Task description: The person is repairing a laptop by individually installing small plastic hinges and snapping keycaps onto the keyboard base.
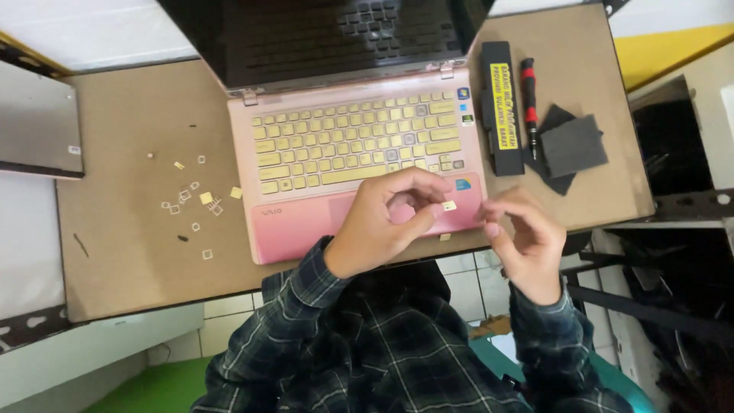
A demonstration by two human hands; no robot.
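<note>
Your left hand (pixel 382 222) pinches a small pale-yellow keycap (pixel 449 205) between thumb and fingertips, over the laptop's (pixel 306 222) pink palm rest, near the board's (pixel 122 229) front edge. Your right hand (pixel 524 241) hovers just beside it, fingers curled together; whether it holds anything you cannot tell. The keycap lies directly between your hands, nearer the left, and looks squarish and flat, so no long axis shows. Several gaps show in the keyboard's lower-right rows, up and away from your grip. More loose keycaps (pixel 195 203) lie scattered on the board, left of the laptop.
</note>
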